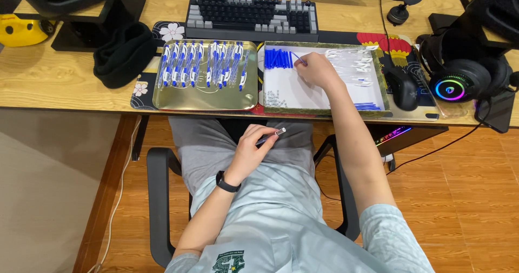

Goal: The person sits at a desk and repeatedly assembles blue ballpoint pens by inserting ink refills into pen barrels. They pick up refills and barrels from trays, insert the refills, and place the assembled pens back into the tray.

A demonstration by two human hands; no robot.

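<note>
My left hand (250, 147) rests over my lap below the desk edge and holds a partly built pen (272, 136) with a clear tip pointing right. My right hand (319, 70) reaches into the white-lined tray (292, 92) and pinches a thin blue refill (298, 59) beside a row of blue refills (278, 58) at the tray's far left. Clear pen barrels and caps (357, 65) lie in the same tray at the right, and a few small springs (273, 98) sit near its front left corner. A gold metal tray (205, 97) to the left holds several finished blue-and-white pens (203, 65).
A keyboard (251, 14) sits behind both trays. A black beanie (123, 54) lies left of the gold tray. A black mouse (403, 89) and a lit headset (459, 78) are at the right. A yellow object (21, 30) sits far left. Chair armrests flank my legs.
</note>
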